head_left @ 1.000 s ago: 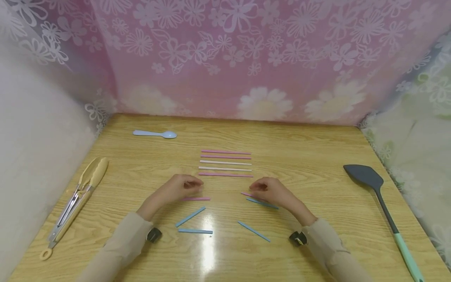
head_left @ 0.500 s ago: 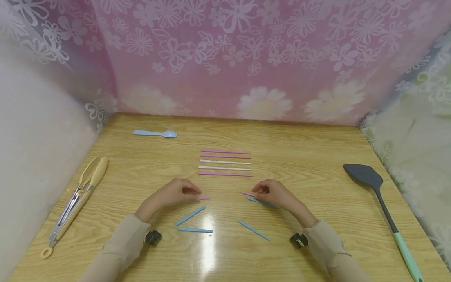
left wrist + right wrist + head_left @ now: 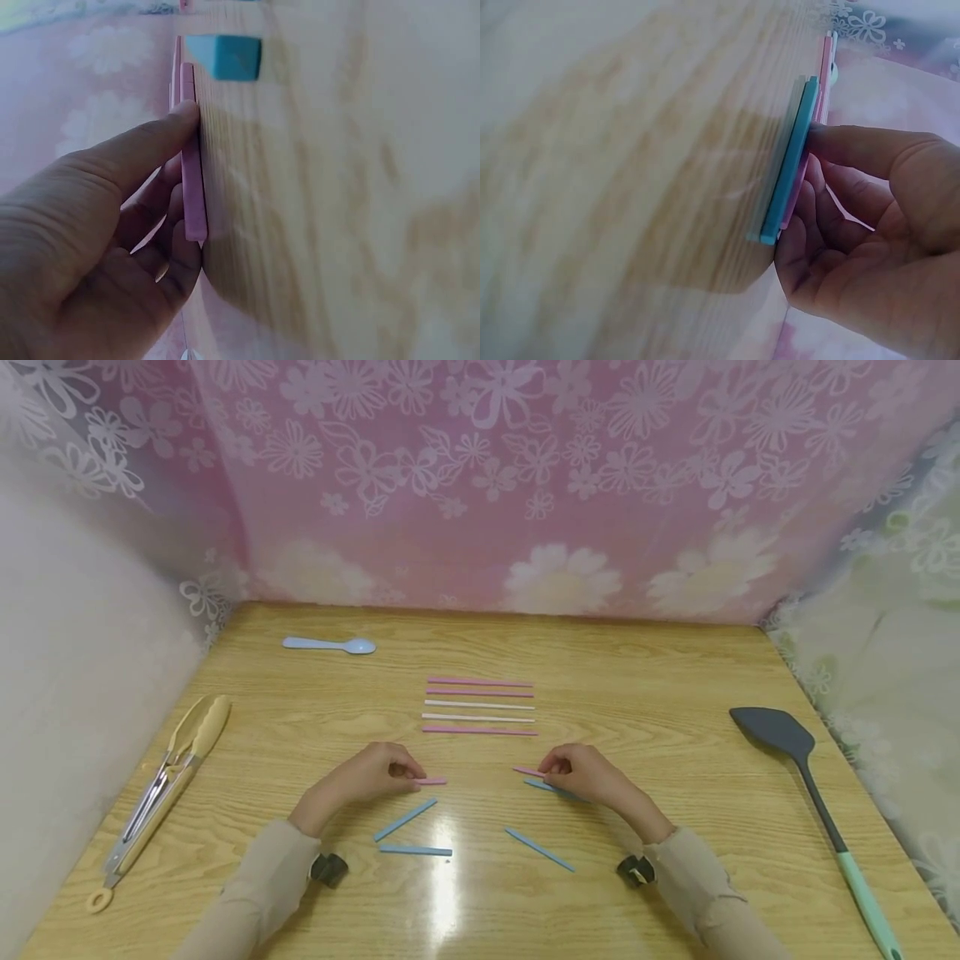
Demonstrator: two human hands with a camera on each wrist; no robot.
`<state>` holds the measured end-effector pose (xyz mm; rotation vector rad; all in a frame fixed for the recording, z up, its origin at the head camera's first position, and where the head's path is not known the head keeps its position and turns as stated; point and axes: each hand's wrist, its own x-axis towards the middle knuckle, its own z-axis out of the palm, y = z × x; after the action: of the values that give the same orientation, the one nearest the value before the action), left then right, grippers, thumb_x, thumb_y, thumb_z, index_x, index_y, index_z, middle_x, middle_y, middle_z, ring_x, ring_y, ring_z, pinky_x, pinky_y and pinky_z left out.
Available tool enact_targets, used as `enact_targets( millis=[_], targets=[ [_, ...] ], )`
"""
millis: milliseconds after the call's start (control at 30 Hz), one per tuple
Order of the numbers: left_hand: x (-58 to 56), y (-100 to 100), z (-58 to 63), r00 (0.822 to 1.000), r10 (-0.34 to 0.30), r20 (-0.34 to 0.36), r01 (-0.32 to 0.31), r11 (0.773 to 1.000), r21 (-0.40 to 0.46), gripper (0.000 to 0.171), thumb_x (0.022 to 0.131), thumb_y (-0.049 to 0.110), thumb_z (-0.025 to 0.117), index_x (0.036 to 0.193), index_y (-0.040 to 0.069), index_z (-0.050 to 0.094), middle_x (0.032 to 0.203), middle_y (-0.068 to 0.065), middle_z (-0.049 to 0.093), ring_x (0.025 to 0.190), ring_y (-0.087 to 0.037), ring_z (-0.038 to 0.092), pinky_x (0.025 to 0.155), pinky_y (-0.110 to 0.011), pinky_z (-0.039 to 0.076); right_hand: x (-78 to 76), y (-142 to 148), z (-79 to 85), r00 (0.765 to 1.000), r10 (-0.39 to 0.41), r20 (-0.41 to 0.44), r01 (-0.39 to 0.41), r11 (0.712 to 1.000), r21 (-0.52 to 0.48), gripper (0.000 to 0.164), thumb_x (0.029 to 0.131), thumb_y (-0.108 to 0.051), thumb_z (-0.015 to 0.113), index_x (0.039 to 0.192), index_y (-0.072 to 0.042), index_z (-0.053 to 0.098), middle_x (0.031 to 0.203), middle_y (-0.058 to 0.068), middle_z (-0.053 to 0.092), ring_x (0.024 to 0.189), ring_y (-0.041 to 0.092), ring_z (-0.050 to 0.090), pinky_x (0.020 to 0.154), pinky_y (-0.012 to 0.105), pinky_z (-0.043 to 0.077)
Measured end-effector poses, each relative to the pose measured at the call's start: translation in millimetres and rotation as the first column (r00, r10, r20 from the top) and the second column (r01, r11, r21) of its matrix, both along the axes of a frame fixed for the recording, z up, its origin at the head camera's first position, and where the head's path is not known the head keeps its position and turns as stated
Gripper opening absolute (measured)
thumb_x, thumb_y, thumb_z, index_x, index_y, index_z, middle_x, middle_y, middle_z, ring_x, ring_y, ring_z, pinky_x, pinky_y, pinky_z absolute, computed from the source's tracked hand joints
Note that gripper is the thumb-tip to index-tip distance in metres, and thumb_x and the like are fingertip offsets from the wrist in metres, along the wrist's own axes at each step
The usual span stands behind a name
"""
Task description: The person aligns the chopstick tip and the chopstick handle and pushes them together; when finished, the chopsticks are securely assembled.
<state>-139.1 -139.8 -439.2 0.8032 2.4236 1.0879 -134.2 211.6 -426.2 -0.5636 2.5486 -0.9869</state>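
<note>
Low over the table, my left hand [image 3: 375,772] pinches a short pink stick [image 3: 193,172] between thumb and fingers; its right end sticks out in the head view. Opposite, my right hand [image 3: 581,772] holds another short pink stick [image 3: 528,771] by thumb and fingertips. Right beside that hand lies a blue stick [image 3: 789,165], which partly covers the pink one in the right wrist view. Nearer me are two thick blue sticks, one slanted [image 3: 406,819] and one level [image 3: 416,850], and a thinner slanted blue stick [image 3: 540,849].
Beyond the hands, several long pink and white sticks [image 3: 480,718] lie in parallel rows. A pale blue spoon [image 3: 330,645] is at the back left, tongs [image 3: 165,793] at the left edge, and a dark spatula [image 3: 802,760] with a green handle at the right.
My left hand has come down slightly and taken the pink stick between its fingers. My right hand has shifted slightly, still at its pink stick. The other sticks lie as before.
</note>
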Motion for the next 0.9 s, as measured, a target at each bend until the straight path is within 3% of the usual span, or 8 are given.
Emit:
enact_targets(
  millis=[300,500,900],
  targets=[
    [-0.1,4.5,6.0,0.997,0.059,-0.045,-0.057,0.997,0.050,0.012,0.090,0.016,0.067,0.099,0.011,0.073,0.093,0.006,0.065,0.085,-0.009,0.055,0.076,-0.025,0.049,3.5,-0.7,3.5,1.000,-0.014,-0.021,0.013,0.999,-0.037,0.010,0.089,-0.007,0.064,0.095,0.000,0.069,0.082,0.002,0.061,0.073,0.012,0.051,0.064,0.023,0.046],
    [-1.4,12.2,10.9,0.992,0.071,-0.105,-0.059,0.992,0.116,0.011,0.089,0.011,0.067,0.099,0.010,0.072,0.095,0.003,0.067,0.084,-0.008,0.056,0.075,-0.025,0.050,9.3,-8.1,5.9,0.998,-0.055,-0.042,0.050,0.993,-0.109,0.011,0.089,-0.012,0.066,0.097,-0.003,0.068,0.085,0.001,0.062,0.079,0.012,0.055,0.071,0.024,0.049],
    [3.7,28.5,28.1,0.994,0.063,-0.088,-0.045,0.980,0.194,0.011,0.089,0.014,0.067,0.099,0.010,0.072,0.091,0.004,0.066,0.079,-0.009,0.054,0.071,-0.025,0.050,22.0,-29.1,24.0,0.997,-0.027,-0.071,0.009,0.968,-0.252,0.010,0.090,-0.008,0.065,0.098,-0.004,0.068,0.088,0.001,0.064,0.080,0.008,0.056,0.073,0.024,0.051]
  ],
)
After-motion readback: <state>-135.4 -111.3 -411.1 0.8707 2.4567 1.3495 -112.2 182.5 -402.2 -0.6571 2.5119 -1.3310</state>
